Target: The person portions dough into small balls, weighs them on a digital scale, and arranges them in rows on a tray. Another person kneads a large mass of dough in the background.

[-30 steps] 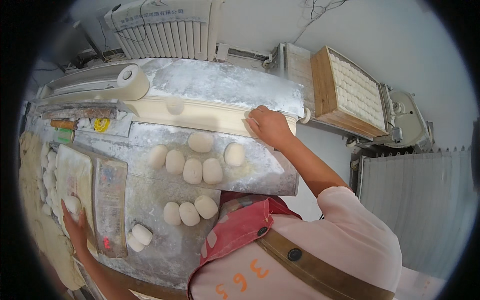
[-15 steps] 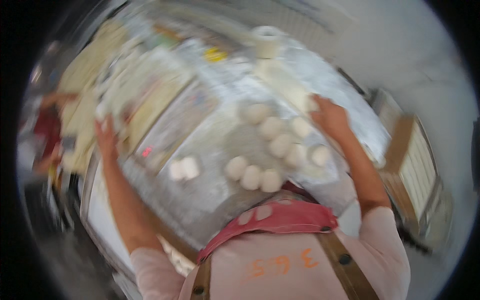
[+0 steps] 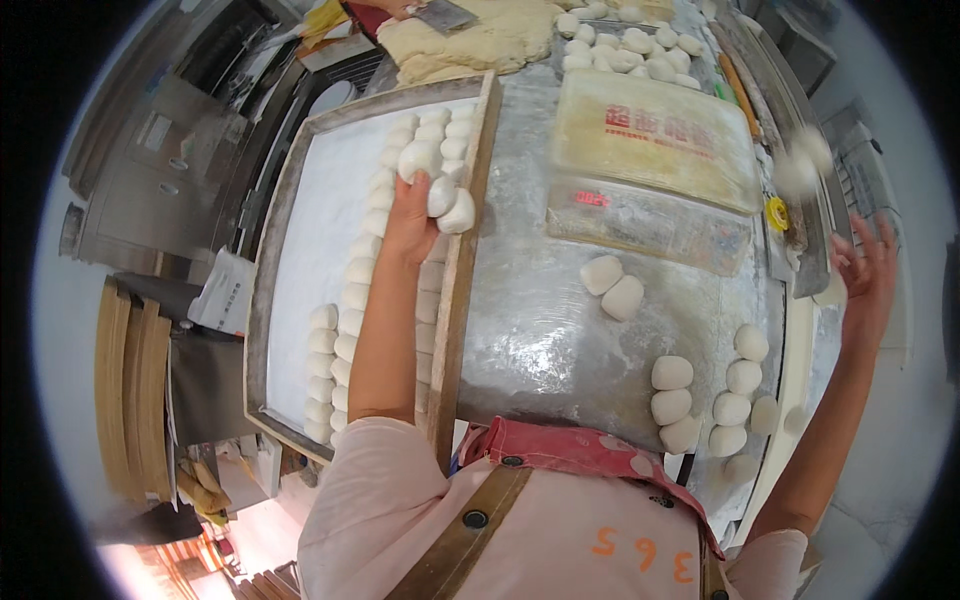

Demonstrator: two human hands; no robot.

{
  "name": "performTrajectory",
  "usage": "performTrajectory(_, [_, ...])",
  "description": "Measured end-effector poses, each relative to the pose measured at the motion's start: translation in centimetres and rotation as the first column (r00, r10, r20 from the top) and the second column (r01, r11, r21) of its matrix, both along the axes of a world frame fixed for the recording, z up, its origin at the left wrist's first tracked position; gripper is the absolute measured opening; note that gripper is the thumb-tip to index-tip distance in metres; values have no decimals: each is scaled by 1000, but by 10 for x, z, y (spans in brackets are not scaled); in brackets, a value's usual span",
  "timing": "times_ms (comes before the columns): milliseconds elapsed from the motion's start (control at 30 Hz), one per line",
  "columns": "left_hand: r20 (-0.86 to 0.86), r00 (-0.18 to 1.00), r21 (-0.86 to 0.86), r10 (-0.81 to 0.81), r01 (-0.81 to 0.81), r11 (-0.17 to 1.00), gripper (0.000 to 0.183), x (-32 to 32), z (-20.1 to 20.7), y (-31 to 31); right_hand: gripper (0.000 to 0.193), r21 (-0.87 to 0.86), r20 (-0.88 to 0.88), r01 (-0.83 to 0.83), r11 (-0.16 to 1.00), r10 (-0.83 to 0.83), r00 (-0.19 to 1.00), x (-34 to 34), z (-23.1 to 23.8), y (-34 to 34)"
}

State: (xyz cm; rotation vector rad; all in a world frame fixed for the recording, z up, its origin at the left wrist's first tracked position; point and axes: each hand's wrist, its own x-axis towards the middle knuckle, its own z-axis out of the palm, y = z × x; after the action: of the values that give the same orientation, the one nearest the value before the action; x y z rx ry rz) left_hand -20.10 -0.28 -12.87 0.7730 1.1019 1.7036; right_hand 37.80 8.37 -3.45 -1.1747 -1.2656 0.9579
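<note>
My left hand [image 3: 408,222] is closed on several white dough balls [image 3: 420,158], bunched at its fingers over the right side of a wooden tray [image 3: 488,140]. Smooth dough balls [image 3: 358,270] fill rows along that side of the tray, on a white lining; my left forearm hides some of them. My right hand [image 3: 868,268] is raised past the table's right edge, its fingers spread with nothing in them. Two blurred white lumps [image 3: 800,165] show beyond it; I cannot tell whether they are dough.
On the metal table [image 3: 520,290], a pair of dough balls [image 3: 612,288] and short rows [image 3: 672,405] lie near me. Behind stands a scale [image 3: 650,225] with a yellowish slab on it. Farther back are more dough balls [image 3: 635,50], a dough sheet [image 3: 470,45] and another person's hand [image 3: 400,8].
The view has swung left, bringing the tray fully into sight. My left hand is now over the tray with dough balls; my right hand has lifted off the table with its fingers spread.
</note>
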Motion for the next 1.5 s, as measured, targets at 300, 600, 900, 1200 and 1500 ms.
performTrajectory(300, [-175, 978, -113, 110, -131, 985, 46, -50, 6, -3, 43, 40, 697, 208, 977, -177, 695, 65, -69, -122])
performTrajectory(600, [-959, 220, 250, 179, 358, 900, 56, 117, 41, 152, 70, -400, 896, 795, 456, 13, 443, 137, -108, -316])
performTrajectory(900, [-932, -285, 123, 222, 327, 937, 67, 187, 9, 173, 24, -689, 58, 671, 274, -902, 427, 178, -226, -530])
performTrajectory(1200, [-988, -141, -152, -60, 847, 509, 72, 264, -2, 31, 41, -647, -331, 482, 591, -787, 521, 165, -124, -356])
performTrajectory(1500, [-956, -284, -289, -73, 868, 404, 47, 316, -59, -57, 64, -316, 878, 424, 849, 91, 470, 118, -136, -190])
